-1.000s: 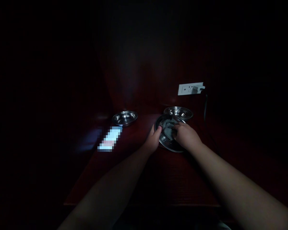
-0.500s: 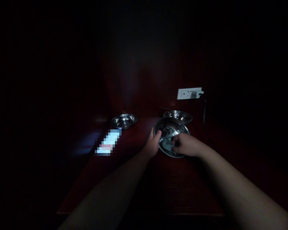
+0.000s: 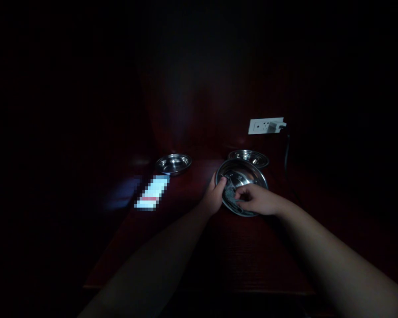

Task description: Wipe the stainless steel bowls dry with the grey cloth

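Note:
My left hand (image 3: 215, 194) is closed on the left rim of a shiny steel bowl (image 3: 252, 172), thumb over the edge. The bowl is tilted toward me above the dark red table. In its lower left part lies a grey-green speckled mass (image 3: 230, 193); whether it is cloth or loose grains, I cannot tell. My right hand (image 3: 257, 198) reaches in over the right rim, fingers curled together at this mass. What the fingertips hold, if anything, is too dark to make out.
Behind the held bowl sits another steel bowl (image 3: 255, 158). A third steel bowl (image 3: 174, 163) stands at the left, with a blurred-out lit phone-like screen (image 3: 152, 193) in front. A white wall socket (image 3: 265, 126) has a plug and a dark cable (image 3: 287, 150) hanging down.
My right fingers have shifted slightly within the bowl, and the grey-green mass lies more toward the lower left. My left hand keeps its hold on the rim. The view has shifted a little.

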`<state>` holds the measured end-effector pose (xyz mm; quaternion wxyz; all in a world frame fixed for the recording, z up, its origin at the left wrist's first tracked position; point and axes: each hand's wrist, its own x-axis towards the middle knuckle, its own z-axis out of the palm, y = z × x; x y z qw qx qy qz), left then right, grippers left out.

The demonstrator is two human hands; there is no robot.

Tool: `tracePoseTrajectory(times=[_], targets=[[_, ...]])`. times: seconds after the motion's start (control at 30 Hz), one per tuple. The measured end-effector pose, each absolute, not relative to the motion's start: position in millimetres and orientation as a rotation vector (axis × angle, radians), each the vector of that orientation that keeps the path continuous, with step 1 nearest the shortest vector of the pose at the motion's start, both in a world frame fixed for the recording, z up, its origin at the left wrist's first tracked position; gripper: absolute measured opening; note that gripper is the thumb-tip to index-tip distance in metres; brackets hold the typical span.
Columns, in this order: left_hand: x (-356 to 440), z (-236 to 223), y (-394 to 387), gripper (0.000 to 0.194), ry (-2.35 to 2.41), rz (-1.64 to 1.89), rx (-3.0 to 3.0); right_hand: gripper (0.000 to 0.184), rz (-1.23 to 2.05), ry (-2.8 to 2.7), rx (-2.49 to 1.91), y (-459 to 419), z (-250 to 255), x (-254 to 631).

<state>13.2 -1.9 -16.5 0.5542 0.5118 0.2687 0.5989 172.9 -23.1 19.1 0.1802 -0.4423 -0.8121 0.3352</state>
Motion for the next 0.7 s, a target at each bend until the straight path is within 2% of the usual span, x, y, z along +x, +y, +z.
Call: tracePoseTrajectory(times=[0.7], targets=[[13.4, -8.6, -6.6, 0.036, 0.666, 1.372, 1.165, 0.013, 0.998, -2.260, -1.313, -24.9, 20.9, 170.4]])
